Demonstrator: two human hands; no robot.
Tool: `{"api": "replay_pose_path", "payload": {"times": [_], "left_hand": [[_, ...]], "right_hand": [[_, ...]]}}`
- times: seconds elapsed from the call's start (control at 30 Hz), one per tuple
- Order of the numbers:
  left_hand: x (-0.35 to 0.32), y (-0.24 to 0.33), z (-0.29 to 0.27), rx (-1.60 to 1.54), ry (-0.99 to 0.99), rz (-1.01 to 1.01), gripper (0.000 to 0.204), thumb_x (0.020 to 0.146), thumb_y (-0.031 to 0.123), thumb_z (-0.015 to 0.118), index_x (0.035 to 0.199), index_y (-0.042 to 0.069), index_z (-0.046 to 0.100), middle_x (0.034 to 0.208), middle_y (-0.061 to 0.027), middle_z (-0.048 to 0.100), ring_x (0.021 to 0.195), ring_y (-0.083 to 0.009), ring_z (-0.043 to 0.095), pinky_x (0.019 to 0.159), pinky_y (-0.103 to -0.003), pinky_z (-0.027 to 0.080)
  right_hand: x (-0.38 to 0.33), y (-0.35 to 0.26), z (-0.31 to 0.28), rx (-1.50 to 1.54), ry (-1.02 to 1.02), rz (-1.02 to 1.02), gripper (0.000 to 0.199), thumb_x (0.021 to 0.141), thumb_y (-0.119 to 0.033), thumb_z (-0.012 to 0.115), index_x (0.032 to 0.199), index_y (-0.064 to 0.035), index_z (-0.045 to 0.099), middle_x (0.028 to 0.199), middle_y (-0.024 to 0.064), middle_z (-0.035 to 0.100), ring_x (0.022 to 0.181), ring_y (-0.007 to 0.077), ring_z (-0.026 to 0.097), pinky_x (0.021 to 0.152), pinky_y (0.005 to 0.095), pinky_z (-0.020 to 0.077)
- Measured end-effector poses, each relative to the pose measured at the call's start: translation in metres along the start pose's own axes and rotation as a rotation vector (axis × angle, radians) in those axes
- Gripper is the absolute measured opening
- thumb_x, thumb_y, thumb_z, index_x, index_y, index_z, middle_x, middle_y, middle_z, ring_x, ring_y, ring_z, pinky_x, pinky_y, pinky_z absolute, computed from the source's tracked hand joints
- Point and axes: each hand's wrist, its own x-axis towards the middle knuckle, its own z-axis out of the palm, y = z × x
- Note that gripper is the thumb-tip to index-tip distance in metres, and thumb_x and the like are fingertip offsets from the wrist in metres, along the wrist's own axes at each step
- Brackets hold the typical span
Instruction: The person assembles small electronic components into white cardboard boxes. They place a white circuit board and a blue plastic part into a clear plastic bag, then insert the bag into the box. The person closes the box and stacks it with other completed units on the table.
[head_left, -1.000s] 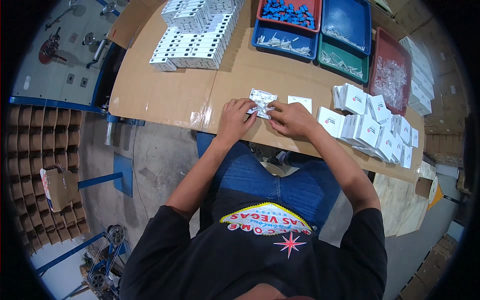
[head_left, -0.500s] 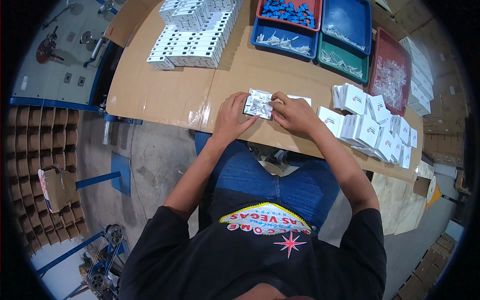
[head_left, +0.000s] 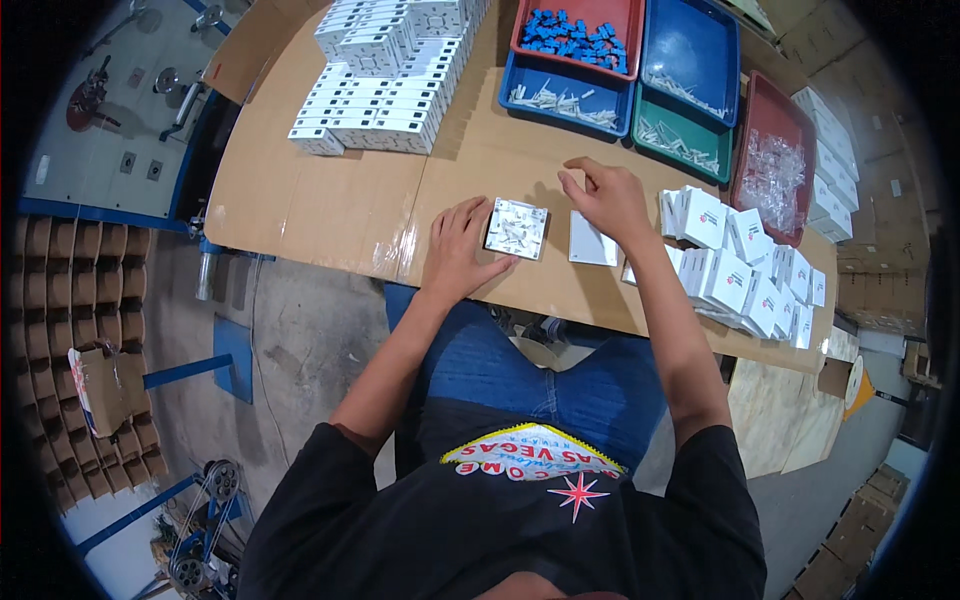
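A white square plastic box [head_left: 516,230], its face up with small white and clear parts inside, lies on the cardboard-covered table in front of me. Along its left side rests my left hand [head_left: 458,248], fingers spread and thumb by the box's near edge. My right hand [head_left: 610,202] hovers to the right of the box, thumb and forefinger apart with nothing visible between them; its other fingers are curled. Beneath that wrist a plain white square panel [head_left: 590,240] lies flat on the table.
Stacked white boxes [head_left: 370,110] stand at the far left. Trays at the far right hold blue pieces [head_left: 575,40], white sticks [head_left: 565,103] and clear plastic parts [head_left: 772,170]. A pile of small white cartons [head_left: 730,270] sits to the right, by the table's near edge.
My right hand has let go of the parts in the box and moved right and away from it. The left hand has stayed beside the box. The white panel shows more fully.
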Motion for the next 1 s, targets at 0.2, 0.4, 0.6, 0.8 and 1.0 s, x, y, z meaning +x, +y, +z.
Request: {"api": "replay_pose_path", "payload": {"times": [0.2,0.4,0.6,0.8,1.0], "left_hand": [[0.002,0.002,-0.001,0.009,0.002,0.007,0.089,0.072,0.050,0.087,0.144,0.006,0.055,0.143,-0.0141,0.055,0.133,-0.0340,0.050,0.114,-0.050,0.035],[0.004,0.003,0.000,0.007,0.021,0.004,0.094,0.070,0.053,0.087,0.142,0.002,0.055,0.141,-0.0153,0.056,0.133,-0.0323,0.050,0.113,-0.049,0.035],[0.008,0.007,-0.002,0.035,-0.006,-0.004,0.096,0.071,0.058,0.084,0.142,0.001,0.054,0.140,-0.0143,0.055,0.133,-0.0309,0.048,0.114,-0.048,0.033],[0.008,0.009,-0.006,0.027,-0.021,-0.016,0.095,0.071,0.057,0.084,0.142,0.002,0.054,0.140,-0.0143,0.054,0.132,-0.0318,0.049,0.114,-0.049,0.033],[0.007,0.006,-0.006,0.021,-0.009,-0.018,0.095,0.070,0.057,0.086,0.141,0.002,0.055,0.141,-0.0144,0.055,0.132,-0.0322,0.049,0.113,-0.049,0.034]], "right_hand": [[0.056,0.029,0.006,0.079,0.210,-0.012,0.023,0.092,-0.027,0.069,0.107,-0.0132,0.078,0.092,0.0133,0.076,0.088,0.0319,0.074,0.075,0.0440,0.0567],[0.150,0.063,0.004,-0.017,0.402,0.101,0.021,0.092,-0.023,0.067,0.109,-0.0142,0.077,0.097,0.0115,0.078,0.094,0.0345,0.074,0.079,0.0465,0.0571],[0.220,0.079,0.002,-0.175,0.350,0.172,0.028,0.091,-0.022,0.065,0.116,-0.0132,0.074,0.107,0.0146,0.077,0.106,0.0353,0.072,0.089,0.0497,0.0560],[0.255,0.083,0.016,-0.311,0.262,0.195,0.034,0.089,-0.032,0.074,0.116,-0.0108,0.073,0.105,0.0184,0.076,0.105,0.0382,0.072,0.089,0.0509,0.0563],[0.259,0.076,0.017,-0.234,0.251,0.254,0.031,0.087,-0.028,0.074,0.113,-0.0114,0.075,0.106,0.0183,0.076,0.106,0.0371,0.072,0.088,0.0511,0.0569]]}}
